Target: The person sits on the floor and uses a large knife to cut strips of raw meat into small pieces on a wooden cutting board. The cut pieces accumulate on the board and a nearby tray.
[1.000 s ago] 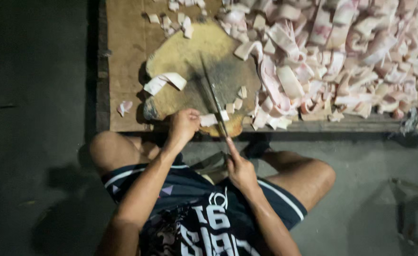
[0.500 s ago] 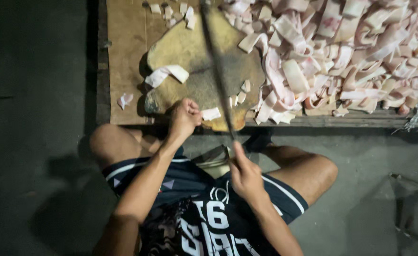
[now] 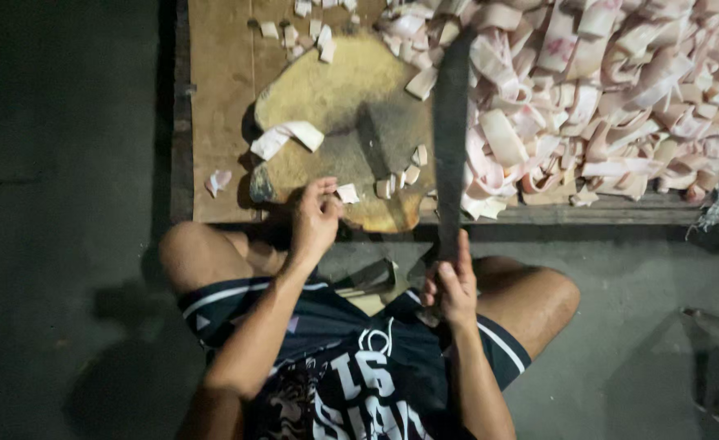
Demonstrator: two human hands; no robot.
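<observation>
My right hand [image 3: 451,285] grips the handle of a long dark cleaver [image 3: 451,138], whose blade is raised and points away over the right edge of a round, worn wooden chopping block [image 3: 327,98]. At the block's near edge my left hand [image 3: 315,220] pinches a small pale piece of meat [image 3: 348,193]. A longer pale strip [image 3: 286,137] lies on the left of the block, and small cut bits [image 3: 400,175] sit near its right side.
A large heap of pale pink meat strips [image 3: 612,98] covers the right of the low wooden platform [image 3: 213,122]. A stray piece [image 3: 218,181] lies left of the block. My bare knees flank the platform's front edge above dark concrete floor [image 3: 58,244].
The cleaver has swung up from lying across the block to a raised position on the right. My left hand stays at the block's near edge with the small piece.
</observation>
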